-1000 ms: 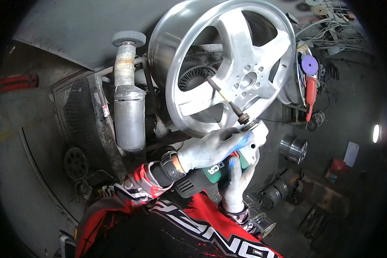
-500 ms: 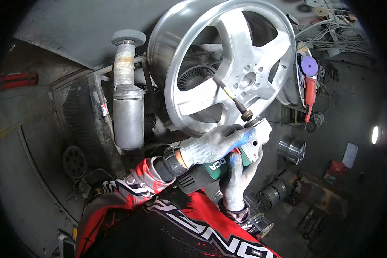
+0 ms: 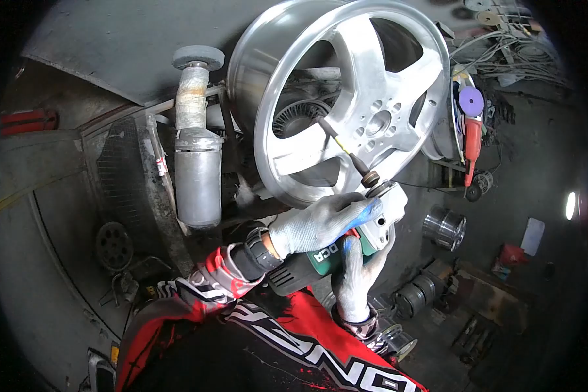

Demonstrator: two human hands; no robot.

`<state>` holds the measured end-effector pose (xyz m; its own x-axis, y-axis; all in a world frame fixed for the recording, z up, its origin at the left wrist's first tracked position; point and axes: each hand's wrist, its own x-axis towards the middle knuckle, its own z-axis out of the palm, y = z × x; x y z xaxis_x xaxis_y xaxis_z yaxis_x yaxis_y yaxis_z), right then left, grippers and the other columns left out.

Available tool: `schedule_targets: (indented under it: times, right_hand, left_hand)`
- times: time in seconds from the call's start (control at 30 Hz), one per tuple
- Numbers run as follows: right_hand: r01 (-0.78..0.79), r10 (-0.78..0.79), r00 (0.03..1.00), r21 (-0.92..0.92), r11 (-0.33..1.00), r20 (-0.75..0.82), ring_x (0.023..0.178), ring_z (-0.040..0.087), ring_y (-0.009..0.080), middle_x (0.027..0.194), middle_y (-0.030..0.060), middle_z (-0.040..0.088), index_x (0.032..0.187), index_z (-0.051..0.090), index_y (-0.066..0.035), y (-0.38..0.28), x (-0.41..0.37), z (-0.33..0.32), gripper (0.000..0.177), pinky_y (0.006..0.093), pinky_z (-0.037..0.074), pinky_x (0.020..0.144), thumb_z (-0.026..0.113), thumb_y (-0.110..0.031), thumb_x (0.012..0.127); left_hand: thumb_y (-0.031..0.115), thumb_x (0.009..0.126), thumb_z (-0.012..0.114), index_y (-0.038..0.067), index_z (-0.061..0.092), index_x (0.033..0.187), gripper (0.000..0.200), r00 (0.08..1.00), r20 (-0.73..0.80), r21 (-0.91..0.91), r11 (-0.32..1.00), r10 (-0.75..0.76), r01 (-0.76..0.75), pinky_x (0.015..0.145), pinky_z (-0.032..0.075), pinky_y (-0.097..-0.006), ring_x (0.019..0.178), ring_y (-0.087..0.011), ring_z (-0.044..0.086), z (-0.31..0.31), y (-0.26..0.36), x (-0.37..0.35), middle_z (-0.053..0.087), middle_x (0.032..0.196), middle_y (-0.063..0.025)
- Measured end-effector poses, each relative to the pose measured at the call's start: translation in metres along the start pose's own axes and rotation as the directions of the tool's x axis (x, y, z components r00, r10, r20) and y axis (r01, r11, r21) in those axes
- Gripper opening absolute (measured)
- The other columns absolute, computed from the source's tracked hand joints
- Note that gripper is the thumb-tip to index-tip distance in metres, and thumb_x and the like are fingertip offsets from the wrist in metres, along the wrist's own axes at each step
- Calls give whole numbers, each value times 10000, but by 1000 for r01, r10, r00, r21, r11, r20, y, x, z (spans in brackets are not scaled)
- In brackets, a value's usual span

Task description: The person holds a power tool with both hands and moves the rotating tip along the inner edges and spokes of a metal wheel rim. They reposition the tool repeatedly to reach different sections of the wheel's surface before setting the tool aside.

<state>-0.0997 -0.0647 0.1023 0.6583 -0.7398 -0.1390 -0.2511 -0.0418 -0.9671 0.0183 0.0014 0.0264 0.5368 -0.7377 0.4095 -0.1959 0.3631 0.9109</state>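
Am gripping grinder (image 3: 323, 256), left hand (image 3: 320, 225) on top, right hand (image 3: 355, 279) beneath; am judging light, steady bit (image 3: 338, 142) pressure on wheel (image 3: 366, 72) best.

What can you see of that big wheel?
The wheel is a silvery metal rim with broad spokes and bolt holes round a centre hole. It stands tilted, face toward the camera. Left hand and right hand hold the grinder, whose thin bit pokes into a gap between spokes; contact is unclear.
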Motion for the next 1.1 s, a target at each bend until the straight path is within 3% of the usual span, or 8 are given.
schedule_targets:
  times: [0.13,0.27,0.37,0.63,0.73,0.9,1.0,1.1]
  right_hand:
    - [-68,67,997,30,997,33,1318,464,243,1438,168,447,1543,214,2,4,-6,-4,850,401,360,1124,699,-11,845]
    - [-76,76,997,78,994,3,1313,468,240,1436,163,451,1538,229,-6,-1,-2,-1,834,401,363,1122,695,-12,847]
    - [-66,69,997,84,994,-31,1294,484,235,1424,154,464,1540,230,-19,-5,5,1,816,400,367,1119,676,8,858]
    - [22,-23,997,10,1000,74,1278,515,232,1419,133,486,1550,239,-37,4,0,-7,766,386,413,1090,671,-37,917]
    - [7,-6,999,-30,1000,52,1268,524,243,1409,142,494,1550,236,-36,0,3,-6,775,390,419,1084,679,-43,914]
    - [-65,65,998,29,997,4,1291,485,244,1424,173,448,1540,197,0,-5,2,-3,864,408,380,1110,696,1,836]
    - [-46,46,998,-3,999,40,1292,483,249,1429,181,437,1541,181,12,0,-6,-5,903,406,383,1107,715,-10,813]
    - [-82,85,994,-44,996,71,1302,473,254,1429,199,431,1539,175,25,-2,-13,-2,936,403,378,1108,743,-28,797]
  left_hand:
    - [68,992,547,51,486,1417,430,962,41,-262,926,-271,272,1012,504,-441,1196,-391,596,-3,16,-7,559,1325,-219]
    - [79,1010,530,35,460,1436,435,939,94,-314,885,-330,342,1027,495,-418,1209,-358,599,-4,19,-1,563,1333,-212]
    - [75,1012,521,21,457,1437,434,997,50,-167,984,-59,67,1036,488,-412,1217,-347,599,-2,7,13,572,1327,-214]
    - [90,1028,505,8,433,1457,442,998,-3,64,996,-62,62,1051,482,-408,1229,-353,595,5,4,-11,554,1358,-225]
    - [84,1020,514,-3,425,1458,456,995,37,-101,991,-88,91,1052,483,-408,1235,-348,593,2,6,3,553,1361,-223]
    - [95,1021,522,-21,439,1441,444,996,26,-29,995,-90,91,1052,481,-408,1248,-337,586,6,3,-1,557,1358,-211]
    - [119,1006,511,62,484,1413,412,968,-9,-340,911,-251,233,946,524,-421,1132,-375,631,6,11,-9,597,1280,-201]
    - [129,1001,520,67,492,1408,412,995,-85,189,980,-48,63,967,524,-431,1146,-385,629,4,11,-30,583,1311,-195]
